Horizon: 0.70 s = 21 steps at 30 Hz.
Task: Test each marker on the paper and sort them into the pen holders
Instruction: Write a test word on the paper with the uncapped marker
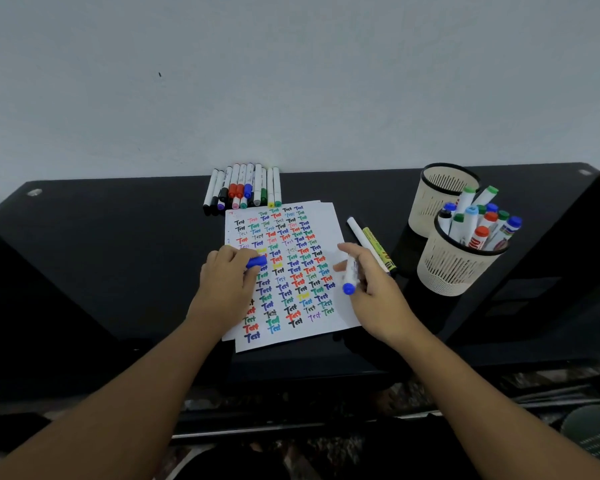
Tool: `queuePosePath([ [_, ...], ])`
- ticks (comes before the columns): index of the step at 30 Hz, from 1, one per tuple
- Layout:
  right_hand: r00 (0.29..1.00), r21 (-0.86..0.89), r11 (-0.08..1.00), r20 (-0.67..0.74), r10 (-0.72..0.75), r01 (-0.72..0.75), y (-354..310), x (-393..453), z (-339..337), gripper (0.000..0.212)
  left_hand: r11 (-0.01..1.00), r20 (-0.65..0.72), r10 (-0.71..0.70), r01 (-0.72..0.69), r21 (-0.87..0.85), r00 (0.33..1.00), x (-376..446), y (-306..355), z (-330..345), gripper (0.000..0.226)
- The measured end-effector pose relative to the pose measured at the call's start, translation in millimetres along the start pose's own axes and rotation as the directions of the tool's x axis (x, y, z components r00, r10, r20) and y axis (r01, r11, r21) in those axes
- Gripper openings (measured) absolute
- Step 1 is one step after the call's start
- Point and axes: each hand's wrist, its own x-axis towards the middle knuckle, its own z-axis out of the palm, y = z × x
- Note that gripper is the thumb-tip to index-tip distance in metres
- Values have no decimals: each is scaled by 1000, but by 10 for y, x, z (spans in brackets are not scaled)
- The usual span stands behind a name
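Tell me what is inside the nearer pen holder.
The nearer pen holder holds upright markers with blue, green, red, black and light blue caps. Their lower ends and the holder's bottom are hidden by its wall.

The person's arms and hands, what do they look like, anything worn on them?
Both forearms are bare as far as the view shows: no sleeves in sight. The left hand and right hand wear no gloves, and no watch, bracelet or ring shows on either. Two ordinary human arms, nothing marked on them.

Your white paper (321, 230) carries rows of red, blue, green, black and yellow "Test" marks, with cream slotted holders (454, 271) at three o'clock on the black table (118, 244).
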Motion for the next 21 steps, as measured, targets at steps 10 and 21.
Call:
queuePosePath([
  [10, 994, 107, 989, 23, -105, 102, -273, 248, 59, 43, 991, -90, 92, -100, -90, 992, -94, 54, -67, 27],
  [21, 968, -517, 819, 133, -212, 250, -207, 476, 117, 30, 990, -96, 120, -127, -69, 988, -111, 93, -96, 28],
])
